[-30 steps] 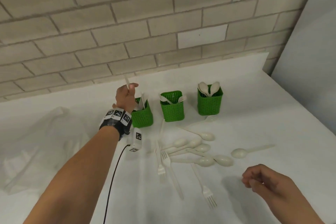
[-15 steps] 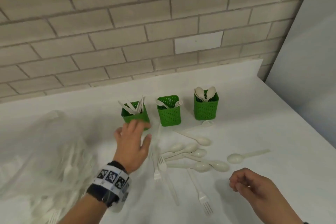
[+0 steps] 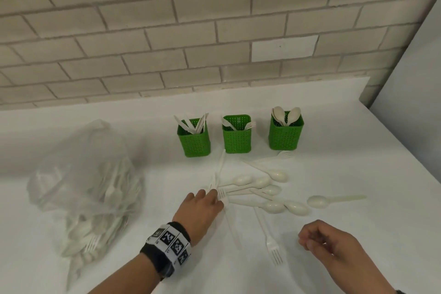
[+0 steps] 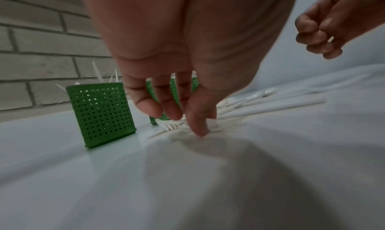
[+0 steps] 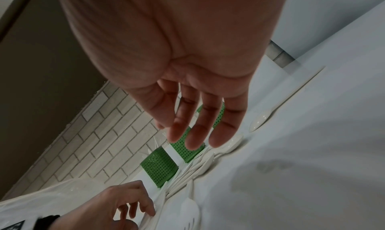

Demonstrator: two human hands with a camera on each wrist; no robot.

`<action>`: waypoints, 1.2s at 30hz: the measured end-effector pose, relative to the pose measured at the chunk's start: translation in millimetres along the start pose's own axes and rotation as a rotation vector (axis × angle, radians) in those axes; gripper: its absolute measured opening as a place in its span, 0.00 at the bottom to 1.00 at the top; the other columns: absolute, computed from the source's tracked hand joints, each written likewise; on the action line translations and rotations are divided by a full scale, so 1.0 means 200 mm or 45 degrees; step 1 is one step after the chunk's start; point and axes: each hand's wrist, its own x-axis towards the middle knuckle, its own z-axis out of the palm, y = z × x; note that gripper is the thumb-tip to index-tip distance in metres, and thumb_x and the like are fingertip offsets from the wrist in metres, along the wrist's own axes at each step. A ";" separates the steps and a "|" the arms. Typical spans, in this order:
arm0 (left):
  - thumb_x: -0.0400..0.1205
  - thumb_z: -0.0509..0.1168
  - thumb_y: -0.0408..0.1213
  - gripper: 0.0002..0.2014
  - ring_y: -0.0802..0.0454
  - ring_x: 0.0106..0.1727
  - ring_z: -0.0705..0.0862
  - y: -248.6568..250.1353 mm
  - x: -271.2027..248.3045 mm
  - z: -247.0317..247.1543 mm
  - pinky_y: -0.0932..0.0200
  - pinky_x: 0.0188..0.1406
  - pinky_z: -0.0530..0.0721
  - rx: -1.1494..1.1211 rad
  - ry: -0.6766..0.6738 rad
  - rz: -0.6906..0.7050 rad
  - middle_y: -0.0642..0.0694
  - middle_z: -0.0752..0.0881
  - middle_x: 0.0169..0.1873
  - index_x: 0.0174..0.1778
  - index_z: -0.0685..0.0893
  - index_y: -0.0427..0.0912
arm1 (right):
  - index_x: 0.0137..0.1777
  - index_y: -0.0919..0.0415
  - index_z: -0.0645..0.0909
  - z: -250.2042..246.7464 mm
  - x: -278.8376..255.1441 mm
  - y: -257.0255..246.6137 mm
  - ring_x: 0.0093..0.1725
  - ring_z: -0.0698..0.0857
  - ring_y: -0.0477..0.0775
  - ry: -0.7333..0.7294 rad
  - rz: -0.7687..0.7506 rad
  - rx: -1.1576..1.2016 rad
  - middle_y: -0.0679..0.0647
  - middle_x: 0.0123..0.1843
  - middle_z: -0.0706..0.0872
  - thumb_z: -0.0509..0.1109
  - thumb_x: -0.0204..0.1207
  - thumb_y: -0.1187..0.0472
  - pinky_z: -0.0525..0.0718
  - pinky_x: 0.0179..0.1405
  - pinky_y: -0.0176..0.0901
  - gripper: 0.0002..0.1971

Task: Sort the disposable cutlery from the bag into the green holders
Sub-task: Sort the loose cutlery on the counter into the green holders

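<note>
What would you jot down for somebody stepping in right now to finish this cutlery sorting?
Left hand: down on the loose pile, fingertips on a white plastic fork, no firm grip yet.
Right hand: empty, fingers loosely curled above the white table.
Three green perforated holders by the brick wall: left has knives, middle forks, right spoons.
Left to sort: scattered white plastic spoons, forks and knives, plus the clear plastic bag, still holding much cutlery.

Dim, soft-shadowed, blurred wide-angle views
</note>
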 end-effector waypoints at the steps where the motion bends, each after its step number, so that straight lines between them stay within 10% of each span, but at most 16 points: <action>1: 0.51 0.72 0.25 0.23 0.49 0.34 0.79 -0.01 0.00 0.00 0.55 0.26 0.77 0.070 0.004 0.025 0.50 0.79 0.40 0.41 0.84 0.50 | 0.39 0.41 0.83 0.00 -0.01 0.00 0.42 0.87 0.44 -0.006 -0.004 -0.004 0.48 0.41 0.91 0.68 0.76 0.75 0.82 0.43 0.30 0.23; 6: 0.56 0.77 0.29 0.15 0.44 0.38 0.79 -0.05 0.01 -0.06 0.48 0.36 0.77 0.159 -0.041 -0.003 0.49 0.80 0.36 0.32 0.81 0.47 | 0.40 0.40 0.82 0.01 -0.03 0.00 0.43 0.87 0.44 -0.059 -0.036 -0.045 0.45 0.41 0.90 0.68 0.77 0.74 0.83 0.44 0.33 0.22; 11: 0.84 0.58 0.35 0.05 0.46 0.52 0.81 -0.04 0.00 -0.12 0.40 0.69 0.66 -0.175 0.037 -0.201 0.52 0.83 0.46 0.52 0.77 0.47 | 0.41 0.40 0.81 0.05 0.02 0.00 0.44 0.86 0.46 -0.151 -0.117 -0.225 0.40 0.42 0.88 0.68 0.77 0.69 0.79 0.41 0.28 0.18; 18: 0.90 0.52 0.40 0.07 0.36 0.40 0.82 0.06 0.05 -0.13 0.49 0.38 0.77 -0.939 0.104 -0.518 0.43 0.80 0.38 0.50 0.62 0.41 | 0.54 0.47 0.81 0.11 0.26 -0.04 0.45 0.79 0.40 -0.299 -0.178 -0.602 0.41 0.46 0.84 0.59 0.81 0.62 0.77 0.47 0.30 0.11; 25: 0.80 0.65 0.59 0.30 0.40 0.63 0.82 0.20 0.11 -0.08 0.52 0.58 0.81 -0.970 -0.192 -0.954 0.39 0.81 0.63 0.66 0.74 0.38 | 0.63 0.48 0.77 0.18 0.41 -0.09 0.59 0.79 0.53 -0.436 -0.216 -0.938 0.50 0.59 0.82 0.57 0.80 0.65 0.75 0.50 0.42 0.16; 36: 0.84 0.59 0.50 0.19 0.42 0.58 0.84 0.27 0.07 -0.07 0.54 0.54 0.82 -0.852 -0.289 -0.929 0.41 0.82 0.59 0.59 0.77 0.37 | 0.71 0.48 0.76 0.25 0.45 -0.09 0.60 0.77 0.60 -0.619 -0.407 -1.262 0.55 0.63 0.74 0.60 0.78 0.72 0.66 0.44 0.44 0.25</action>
